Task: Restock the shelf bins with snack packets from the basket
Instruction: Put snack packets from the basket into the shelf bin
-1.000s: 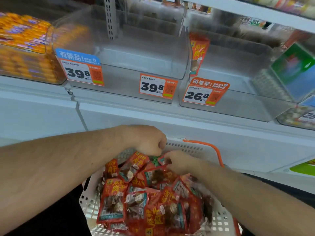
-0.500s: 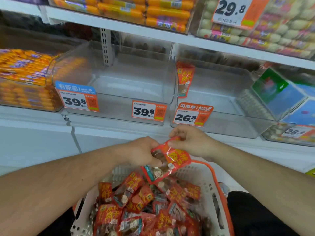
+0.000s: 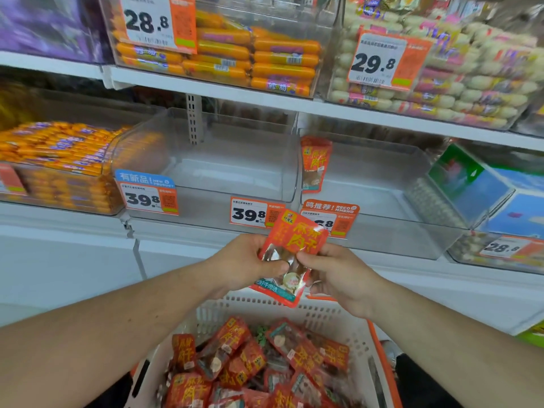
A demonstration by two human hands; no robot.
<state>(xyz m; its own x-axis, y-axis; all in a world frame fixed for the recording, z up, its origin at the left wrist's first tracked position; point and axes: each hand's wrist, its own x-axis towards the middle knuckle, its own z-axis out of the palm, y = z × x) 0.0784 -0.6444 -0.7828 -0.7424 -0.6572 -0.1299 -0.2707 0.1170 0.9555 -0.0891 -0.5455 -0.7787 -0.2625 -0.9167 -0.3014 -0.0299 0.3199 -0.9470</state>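
Observation:
A red snack packet (image 3: 295, 240) with yellow characters is held upright between both hands, above the basket and in front of the price tags. My left hand (image 3: 247, 265) grips its left side with the thumb over the front. My right hand (image 3: 338, 275) pinches its right side. Below, the white basket (image 3: 294, 309) with an orange rim holds several more red packets (image 3: 241, 363). Two clear shelf bins stand behind: the middle bin (image 3: 206, 160) holds nothing, and the right bin (image 3: 382, 184) has one red packet (image 3: 315, 163) leaning against its left wall.
A bin of orange sausages (image 3: 59, 166) stands at the left. A green and blue box (image 3: 482, 187) lies in a bin at the right. The upper shelf (image 3: 212, 89) carries orange sausages and pale wrapped snacks. Price tags 39.8 (image 3: 250, 213) hang on the bin fronts.
Both hands left the pile in the basket and rose with one red packet. The packet now stands upright and higher, in front of the price tags. The view tilted up.

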